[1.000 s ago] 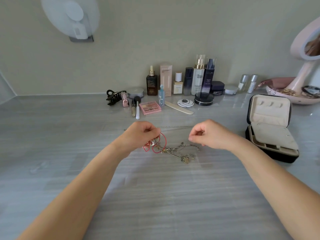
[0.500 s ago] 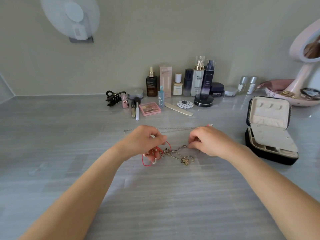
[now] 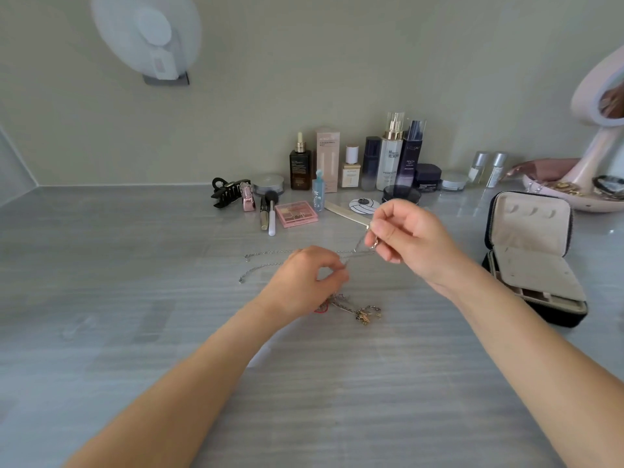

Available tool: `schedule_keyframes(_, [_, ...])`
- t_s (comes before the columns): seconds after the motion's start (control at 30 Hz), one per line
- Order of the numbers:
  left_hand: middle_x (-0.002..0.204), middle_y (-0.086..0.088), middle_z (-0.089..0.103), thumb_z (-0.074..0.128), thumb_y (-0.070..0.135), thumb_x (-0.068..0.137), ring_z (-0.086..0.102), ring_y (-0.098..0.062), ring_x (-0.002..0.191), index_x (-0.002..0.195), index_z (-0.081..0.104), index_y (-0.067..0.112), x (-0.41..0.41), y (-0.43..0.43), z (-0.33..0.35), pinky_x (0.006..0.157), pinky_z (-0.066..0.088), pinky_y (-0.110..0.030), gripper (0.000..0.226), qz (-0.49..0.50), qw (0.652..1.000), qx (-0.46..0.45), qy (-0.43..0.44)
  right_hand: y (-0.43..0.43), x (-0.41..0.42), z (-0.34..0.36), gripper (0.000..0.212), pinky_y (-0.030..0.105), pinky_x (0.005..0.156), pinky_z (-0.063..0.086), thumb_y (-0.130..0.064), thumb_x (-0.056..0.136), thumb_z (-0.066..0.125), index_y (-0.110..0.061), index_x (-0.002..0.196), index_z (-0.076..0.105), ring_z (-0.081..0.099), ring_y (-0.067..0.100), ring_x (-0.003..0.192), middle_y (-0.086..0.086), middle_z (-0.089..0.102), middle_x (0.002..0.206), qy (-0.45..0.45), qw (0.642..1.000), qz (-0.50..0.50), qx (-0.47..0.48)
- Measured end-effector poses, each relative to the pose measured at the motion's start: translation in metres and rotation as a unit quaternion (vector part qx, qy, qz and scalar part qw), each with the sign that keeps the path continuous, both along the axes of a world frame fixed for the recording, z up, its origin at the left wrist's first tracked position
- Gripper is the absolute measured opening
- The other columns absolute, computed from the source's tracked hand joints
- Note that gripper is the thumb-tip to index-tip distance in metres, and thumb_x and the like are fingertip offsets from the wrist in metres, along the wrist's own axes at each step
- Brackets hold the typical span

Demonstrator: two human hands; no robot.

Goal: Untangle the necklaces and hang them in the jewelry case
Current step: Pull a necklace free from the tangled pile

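Your right hand (image 3: 405,238) pinches a chain (image 3: 356,247) that slants down and left to the tangle (image 3: 363,312) your left hand (image 3: 304,282) seems to grip.

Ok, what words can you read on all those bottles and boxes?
"REVITA LIFT": on the dark blue bottle.
"H": on the white bottle; the characters after it are too blurred.
Brown bottle, pink box, dark jar: print too small to read.
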State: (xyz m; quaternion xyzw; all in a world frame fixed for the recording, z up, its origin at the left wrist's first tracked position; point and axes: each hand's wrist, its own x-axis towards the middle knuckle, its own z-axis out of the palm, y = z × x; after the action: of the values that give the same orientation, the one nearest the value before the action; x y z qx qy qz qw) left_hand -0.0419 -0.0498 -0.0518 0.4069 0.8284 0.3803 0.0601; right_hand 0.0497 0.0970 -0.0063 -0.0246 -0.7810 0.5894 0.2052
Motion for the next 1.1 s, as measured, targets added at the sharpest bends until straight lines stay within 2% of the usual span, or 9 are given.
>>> schedule_keyframes(0.07, [0.104,0.005,0.063,0.056,0.024,0.089,0.06,-0.015,0.087,0.093,0.066,0.013,-0.003,-0.002,0.004,0.065,0.044,-0.011,0.015,0.027,0.997,0.03,-0.073,0.004,0.001,0.004,0.02,0.015,0.043,0.034,-0.001,0.092,0.046,-0.013,0.076,0.051,0.044,0.005,0.043,-0.003,0.059,0.061,0.03,0.998,-0.026,-0.053])
schedule_keyframes(0.23, [0.102,0.0,0.064,0.055,0.017,0.089,0.055,-0.014,0.081,0.09,0.063,0.013,-0.013,-0.012,0.01,0.05,0.039,-0.004,0.009,0.042,0.988,0.026,-0.149,0.023,0.004,0.012,0.022,0.015,0.044,0.032,-0.002,0.093,0.043,-0.012,0.075,0.05,0.041,0.004,0.045,-0.007,0.057,0.055,0.121,0.969,-0.048,-0.209])
schedule_keyframes(0.3, [0.105,-0.001,0.065,0.056,0.02,0.089,0.055,-0.012,0.084,0.091,0.064,0.011,-0.015,-0.015,0.011,0.052,0.04,-0.005,0.013,0.048,0.984,0.035,-0.166,0.031,0.005,0.015,0.023,0.014,0.044,0.033,-0.003,0.092,0.044,-0.014,0.073,0.053,0.04,0.004,0.045,-0.007,0.056,0.053,0.139,0.958,-0.053,-0.245])
schedule_keyframes(0.4, [0.093,0.001,0.067,0.055,0.021,0.09,0.057,-0.006,0.087,0.083,0.063,0.012,-0.015,-0.019,0.021,0.074,0.042,-0.012,0.014,0.03,0.967,0.13,-0.215,0.04,0.008,0.015,0.024,0.014,0.042,0.033,-0.012,0.084,0.054,-0.021,0.063,0.061,0.04,0.005,0.044,-0.005,0.056,0.053,0.124,0.956,-0.053,-0.262])
schedule_keyframes(0.6, [0.056,0.008,0.062,0.055,0.015,0.089,0.057,-0.009,0.061,0.072,0.062,0.019,-0.007,-0.019,0.036,0.082,0.045,-0.036,0.019,-0.01,0.917,0.294,-0.269,0.048,0.012,0.001,0.01,0.013,0.042,0.033,-0.007,0.086,0.058,-0.01,0.077,0.057,0.04,0.003,0.041,0.004,0.05,0.063,-0.128,0.989,-0.063,-0.039])
schedule_keyframes(0.73, [0.055,0.007,0.053,0.055,0.016,0.089,0.048,-0.007,0.049,0.071,0.066,0.02,-0.003,-0.017,0.04,0.064,0.048,-0.027,0.021,-0.02,0.914,0.296,-0.277,0.037,0.006,-0.009,0.009,0.012,0.046,0.036,-0.012,0.08,0.068,-0.013,0.076,0.061,0.045,0.001,0.046,0.002,0.058,0.067,-0.231,0.96,-0.036,0.154])
schedule_keyframes(0.83, [0.051,0.009,0.045,0.056,0.016,0.089,0.039,-0.006,0.046,0.078,0.068,0.018,-0.002,-0.016,0.038,0.051,0.042,-0.02,0.016,-0.016,0.93,0.256,-0.263,0.023,-0.002,-0.012,0.013,0.01,0.051,0.037,-0.018,0.074,0.075,-0.024,0.075,0.062,0.047,-0.002,0.049,-0.006,0.063,0.075,-0.201,0.944,-0.029,0.259])
schedule_keyframes(1.0, [0.041,0.013,0.048,0.06,0.014,0.087,0.036,-0.002,0.04,0.077,0.066,0.017,0.002,-0.013,0.034,0.045,0.033,-0.016,0.012,-0.04,0.966,0.168,-0.192,-0.015,-0.006,-0.006,0.051,0.026,0.066,0.05,-0.007,0.074,0.072,-0.032,0.111,0.048,0.062,0.014,0.065,-0.009,0.064,0.096,-0.086,0.992,0.063,0.07])
schedule_keyframes(1.1, [0.046,0.009,0.054,0.061,0.013,0.087,0.039,-0.002,0.036,0.079,0.058,0.02,0.001,-0.011,0.031,0.043,0.033,-0.016,0.011,-0.017,0.974,0.153,-0.165,-0.024,-0.012,-0.013,0.05,0.037,0.071,0.048,-0.006,0.074,0.072,-0.033,0.107,0.046,0.059,0.021,0.071,-0.003,0.062,0.084,-0.074,0.991,0.045,0.106])
